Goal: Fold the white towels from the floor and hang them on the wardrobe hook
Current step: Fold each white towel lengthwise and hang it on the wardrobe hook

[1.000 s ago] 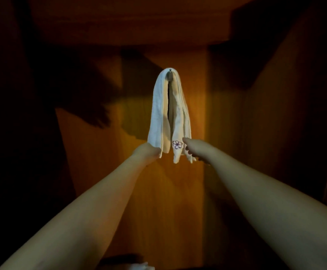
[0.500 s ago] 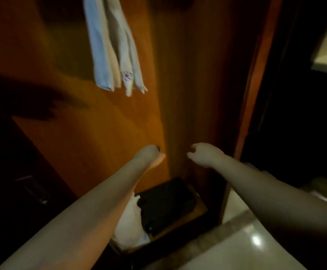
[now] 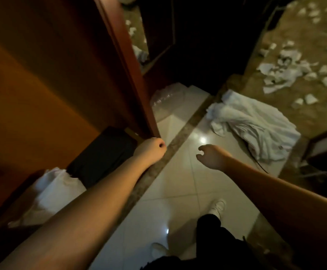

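A heap of white towels (image 3: 254, 125) lies crumpled on the glossy tiled floor (image 3: 178, 184), to the right of both hands. My left hand (image 3: 151, 149) is curled into a loose fist with nothing in it, close to the bottom edge of the wooden wardrobe door (image 3: 65, 78). My right hand (image 3: 210, 155) hovers over the tiles, fingers curved and apart, empty, a short way left of the towel heap. The hook and the hung towel are out of view.
A black box (image 3: 102, 154) and a white cloth (image 3: 51, 193) sit in the wardrobe's bottom. Clear crumpled plastic (image 3: 166, 98) lies by the door. Many white scraps (image 3: 295, 69) litter the brown carpet at right. My white shoes (image 3: 217, 208) stand on the tiles.
The view has swung from the hung towel down to the floor. Both hands let go of the towel and dropped; the heap of towels came into view.
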Action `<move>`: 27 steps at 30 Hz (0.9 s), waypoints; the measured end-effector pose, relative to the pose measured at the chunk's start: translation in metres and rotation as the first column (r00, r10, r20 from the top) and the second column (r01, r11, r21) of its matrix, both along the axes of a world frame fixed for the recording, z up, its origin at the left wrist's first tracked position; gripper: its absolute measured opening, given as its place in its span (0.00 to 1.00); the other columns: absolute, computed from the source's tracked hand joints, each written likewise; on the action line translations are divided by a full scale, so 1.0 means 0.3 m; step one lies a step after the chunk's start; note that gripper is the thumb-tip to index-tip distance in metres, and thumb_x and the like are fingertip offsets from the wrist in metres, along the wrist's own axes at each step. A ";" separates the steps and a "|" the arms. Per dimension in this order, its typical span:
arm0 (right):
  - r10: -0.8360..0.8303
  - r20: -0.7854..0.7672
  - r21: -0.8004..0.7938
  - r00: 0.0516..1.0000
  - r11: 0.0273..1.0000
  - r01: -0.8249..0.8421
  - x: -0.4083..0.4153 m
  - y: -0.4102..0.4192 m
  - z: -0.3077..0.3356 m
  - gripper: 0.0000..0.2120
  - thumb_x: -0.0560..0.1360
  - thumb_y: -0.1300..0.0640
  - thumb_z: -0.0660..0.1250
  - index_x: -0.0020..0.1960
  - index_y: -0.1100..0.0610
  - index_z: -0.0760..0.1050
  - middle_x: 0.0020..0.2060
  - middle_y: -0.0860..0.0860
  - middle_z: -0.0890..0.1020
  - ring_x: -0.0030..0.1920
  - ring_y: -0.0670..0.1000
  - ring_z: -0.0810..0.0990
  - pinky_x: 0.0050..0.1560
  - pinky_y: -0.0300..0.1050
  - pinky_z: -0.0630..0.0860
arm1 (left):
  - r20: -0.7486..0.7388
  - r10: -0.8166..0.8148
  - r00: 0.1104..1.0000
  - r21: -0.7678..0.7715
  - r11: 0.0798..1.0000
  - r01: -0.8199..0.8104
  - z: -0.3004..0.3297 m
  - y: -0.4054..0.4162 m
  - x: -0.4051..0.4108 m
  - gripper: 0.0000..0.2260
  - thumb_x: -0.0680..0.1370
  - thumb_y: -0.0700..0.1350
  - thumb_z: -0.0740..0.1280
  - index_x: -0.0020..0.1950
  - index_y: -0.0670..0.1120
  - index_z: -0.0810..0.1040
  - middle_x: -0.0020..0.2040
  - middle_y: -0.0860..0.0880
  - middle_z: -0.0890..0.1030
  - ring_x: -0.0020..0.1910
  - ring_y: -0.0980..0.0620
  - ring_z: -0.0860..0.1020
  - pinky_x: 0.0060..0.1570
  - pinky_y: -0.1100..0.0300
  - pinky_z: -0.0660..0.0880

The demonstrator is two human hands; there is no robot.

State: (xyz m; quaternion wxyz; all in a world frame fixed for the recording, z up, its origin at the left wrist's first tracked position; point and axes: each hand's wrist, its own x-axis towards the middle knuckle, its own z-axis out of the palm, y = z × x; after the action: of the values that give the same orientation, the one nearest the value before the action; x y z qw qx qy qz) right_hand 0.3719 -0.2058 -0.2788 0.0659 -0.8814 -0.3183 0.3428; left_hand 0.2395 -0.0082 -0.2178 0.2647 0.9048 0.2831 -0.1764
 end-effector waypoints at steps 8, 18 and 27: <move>-0.226 -0.224 -0.159 0.948 0.968 0.193 0.394 -0.338 -0.346 0.24 0.83 0.48 0.57 0.77 0.54 0.66 0.75 0.55 0.71 0.71 0.58 0.72 0.67 0.52 0.71 | -0.200 -0.106 0.974 -0.097 0.991 0.087 -0.356 -0.300 0.535 0.11 0.83 0.47 0.60 0.50 0.44 0.80 0.52 0.42 0.82 0.49 0.41 0.79 0.39 0.56 0.68; -0.551 -0.227 -0.246 0.803 0.831 0.500 0.883 -0.580 -0.669 0.27 0.80 0.51 0.59 0.78 0.55 0.63 0.71 0.57 0.74 0.68 0.60 0.74 0.62 0.53 0.74 | -0.280 -0.190 0.941 -0.150 0.977 0.153 -0.740 -0.443 1.117 0.09 0.80 0.46 0.61 0.49 0.45 0.81 0.50 0.43 0.82 0.48 0.41 0.79 0.48 0.51 0.77; -0.698 -0.229 -0.237 0.679 0.716 0.656 1.351 -0.512 -1.020 0.30 0.80 0.53 0.62 0.79 0.56 0.60 0.73 0.58 0.72 0.70 0.60 0.73 0.65 0.52 0.71 | -0.274 -0.217 0.937 -0.240 0.959 0.152 -1.139 -0.316 1.676 0.12 0.82 0.46 0.60 0.59 0.45 0.81 0.57 0.43 0.81 0.55 0.41 0.79 0.48 0.56 0.72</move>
State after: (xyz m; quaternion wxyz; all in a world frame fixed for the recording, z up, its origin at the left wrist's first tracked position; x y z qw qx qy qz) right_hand 0.7771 -0.3593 -0.5848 0.1761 -0.8753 0.0690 0.4450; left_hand 0.7423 -0.1029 -0.5595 0.2973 0.8566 0.2124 -0.3643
